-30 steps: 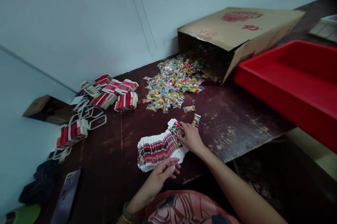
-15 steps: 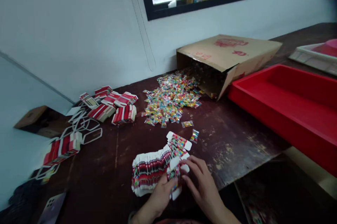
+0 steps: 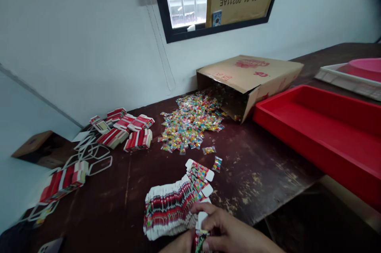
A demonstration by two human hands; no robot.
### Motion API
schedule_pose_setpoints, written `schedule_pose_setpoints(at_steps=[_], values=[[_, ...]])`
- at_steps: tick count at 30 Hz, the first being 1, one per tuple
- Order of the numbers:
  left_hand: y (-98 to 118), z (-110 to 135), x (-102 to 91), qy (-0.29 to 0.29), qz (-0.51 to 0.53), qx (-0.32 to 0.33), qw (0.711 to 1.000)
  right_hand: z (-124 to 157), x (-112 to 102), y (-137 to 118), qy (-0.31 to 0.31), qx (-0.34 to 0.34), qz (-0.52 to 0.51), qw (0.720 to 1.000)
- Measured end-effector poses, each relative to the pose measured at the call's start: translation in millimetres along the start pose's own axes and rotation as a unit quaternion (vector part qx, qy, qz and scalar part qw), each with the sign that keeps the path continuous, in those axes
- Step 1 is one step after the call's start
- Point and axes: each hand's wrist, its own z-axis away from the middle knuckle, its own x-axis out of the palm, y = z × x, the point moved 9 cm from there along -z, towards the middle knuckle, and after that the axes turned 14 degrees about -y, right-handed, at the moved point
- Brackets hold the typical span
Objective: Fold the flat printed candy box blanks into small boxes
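Observation:
A small printed candy box [image 3: 199, 239], with a white flap standing up, is at the bottom edge of the head view. My right hand [image 3: 222, 225] curls round its right side, fingers at the top and thumb lower down. At its left side my left hand [image 3: 182, 242] grips the box, though the frame edge cuts off most of its fingers. Just beyond, a fanned row of flattened candy boxes [image 3: 169, 209] in red, white and green lies on the dark table [image 3: 143, 173]. Two candy packets, one a loose packet [image 3: 217, 163], lie near the row's far end.
A heap of wrapped candies [image 3: 190, 120] spills from a cardboard carton [image 3: 253, 72] on its side. A red tray [image 3: 315, 134] stands at right. Bundles of red-and-white boxes [image 3: 138, 140], white bands [image 3: 99, 164] and a brown box [image 3: 44, 148] are at left; a phone [image 3: 51, 246] lies lower left.
The view has tilted up, so everything sits lower. My hands have moved down toward me with the small box, and my right hand has closed round it.

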Motion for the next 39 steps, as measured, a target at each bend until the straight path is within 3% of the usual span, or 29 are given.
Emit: schedule_pose_setpoints(at_steps=[2,6,7,12,16,20,25,29,31,34,37,39], values=[[-9.5,4.4,-0.1,0.013,-0.006,-0.008,1.0,5.5,-4.4,-8.1,0.008,-0.01,-0.044,0.999],[-31.0,11.6,-24.8,0.176,-0.046,-0.006,0.983,18.2,-6.0,12.0,0.119,0.024,-0.092,0.988],[-33.6,10.7,-25.4,0.19,-0.059,-0.001,0.98,21.4,-2.4,19.6,0.138,0.032,-0.11,0.984],[-20.4,10.4,-13.8,0.204,-0.061,0.068,0.975,36.5,12.8,41.0,0.181,0.014,-0.224,0.957],[-10.2,13.9,-2.6,0.186,-0.068,0.079,0.977,49.9,16.4,67.5,0.227,0.044,-0.352,0.907],[-14.7,21.9,-0.7,0.187,-0.126,0.037,0.973,47.5,33.9,78.9,0.159,0.069,-0.467,0.867],[-18.2,38.4,-6.8,0.204,-0.156,0.009,0.967,39.3,38.3,64.6,0.097,0.061,-0.411,0.904],[-29.4,49.2,-13.4,0.241,-0.032,0.004,0.97,36.0,50.1,64.3,0.089,0.057,-0.432,0.896],[-42.1,44.0,-6.5,0.211,0.114,0.014,0.971,36.4,58.2,66.7,0.088,0.062,-0.467,0.878],[-57.8,25.4,22.7,0.079,0.299,-0.01,0.951,36.2,66.8,70.1,0.082,0.084,-0.512,0.851],[-62.4,14.8,45.4,-0.028,0.342,-0.046,0.938,31.8,68.5,72.1,0.059,0.121,-0.525,0.84],[-65.3,12.8,47.1,-0.039,0.349,-0.059,0.934,26.9,62.7,69.1,0.039,0.134,-0.482,0.865]])
